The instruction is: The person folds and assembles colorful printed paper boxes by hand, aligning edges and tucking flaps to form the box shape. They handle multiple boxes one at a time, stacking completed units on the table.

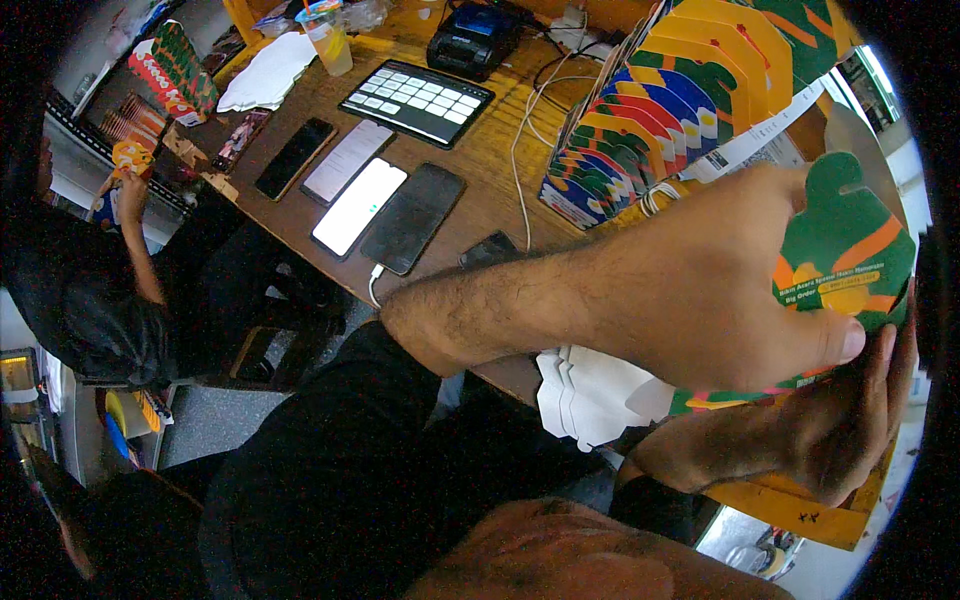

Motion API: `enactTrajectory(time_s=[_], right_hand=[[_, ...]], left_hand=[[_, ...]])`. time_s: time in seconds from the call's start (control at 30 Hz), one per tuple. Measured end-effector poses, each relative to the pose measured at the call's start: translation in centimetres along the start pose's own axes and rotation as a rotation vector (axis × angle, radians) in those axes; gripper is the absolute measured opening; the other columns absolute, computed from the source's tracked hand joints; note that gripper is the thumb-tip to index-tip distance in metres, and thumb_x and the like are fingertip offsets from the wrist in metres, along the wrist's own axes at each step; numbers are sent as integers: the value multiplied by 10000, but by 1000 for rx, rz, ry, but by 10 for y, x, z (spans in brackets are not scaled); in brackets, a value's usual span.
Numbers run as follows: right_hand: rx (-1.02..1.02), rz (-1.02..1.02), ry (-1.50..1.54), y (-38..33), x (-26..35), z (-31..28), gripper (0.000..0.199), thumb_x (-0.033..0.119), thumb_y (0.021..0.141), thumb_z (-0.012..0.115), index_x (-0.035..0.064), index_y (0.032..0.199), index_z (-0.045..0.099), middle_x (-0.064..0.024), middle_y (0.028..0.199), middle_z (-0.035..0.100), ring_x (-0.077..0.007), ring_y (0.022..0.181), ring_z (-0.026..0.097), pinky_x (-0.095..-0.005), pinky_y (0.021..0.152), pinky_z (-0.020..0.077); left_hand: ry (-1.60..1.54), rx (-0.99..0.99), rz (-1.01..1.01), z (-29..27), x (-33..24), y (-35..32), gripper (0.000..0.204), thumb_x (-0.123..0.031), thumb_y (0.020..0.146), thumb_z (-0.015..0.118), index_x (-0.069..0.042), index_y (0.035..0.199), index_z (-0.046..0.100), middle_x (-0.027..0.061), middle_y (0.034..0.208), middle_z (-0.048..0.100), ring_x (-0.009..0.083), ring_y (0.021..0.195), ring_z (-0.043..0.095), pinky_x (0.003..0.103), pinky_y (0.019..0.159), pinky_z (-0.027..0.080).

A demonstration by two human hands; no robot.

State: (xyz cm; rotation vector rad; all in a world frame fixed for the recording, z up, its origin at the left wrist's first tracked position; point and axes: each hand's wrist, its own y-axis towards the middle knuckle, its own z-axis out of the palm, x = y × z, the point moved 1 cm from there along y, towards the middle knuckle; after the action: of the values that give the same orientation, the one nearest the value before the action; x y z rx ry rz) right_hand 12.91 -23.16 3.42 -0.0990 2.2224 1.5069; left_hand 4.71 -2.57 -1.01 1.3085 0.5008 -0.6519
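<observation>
A green printed carton (845, 235) with orange stripes and a notched tab stands tilted at the right. My left hand (735, 270) grips it, the thumb pressed on its front face and the other fingers hidden behind. Below, my right hand (830, 425) has its fingers drawn together against the carton's lower right edge; its grip is partly hidden. Under my left wrist lie overlapping flat carton blanks (600, 395), white side up. Beyond my left hand stands a row of folded printed cartons (640, 130) in green, yellow, red and blue.
Several phones (360, 215) and a tablet (418, 102) lie on the table (510, 165). A drink cup (327, 40), a black device (475, 40), white cut sheets (268, 72) and cables stand farther back. At the left, another person's hand (130, 195) holds a printed carton.
</observation>
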Motion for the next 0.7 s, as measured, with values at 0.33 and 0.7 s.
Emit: enactTrajectory(time_s=[0.33,0.7], right_hand=[[101,60,71,8,16,10,375,36,953,603,-208,1228,677,-478,1346,611,-531,1230,679,-570,1014,590],[32,155,84,3,17,19,311,39,1040,494,-130,1217,684,-480,1378,590,-558,1280,640,-609,1056,551]], left_hand=[[-194,-78,-87,2,0,0,546,-258,880,858,38,1268,614,196,1113,724,324,1027,743,402,907,599],[-165,-132,137,12,9,4,352,-197,877,834,-13,1141,691,157,1011,745,323,948,750,413,844,600]])
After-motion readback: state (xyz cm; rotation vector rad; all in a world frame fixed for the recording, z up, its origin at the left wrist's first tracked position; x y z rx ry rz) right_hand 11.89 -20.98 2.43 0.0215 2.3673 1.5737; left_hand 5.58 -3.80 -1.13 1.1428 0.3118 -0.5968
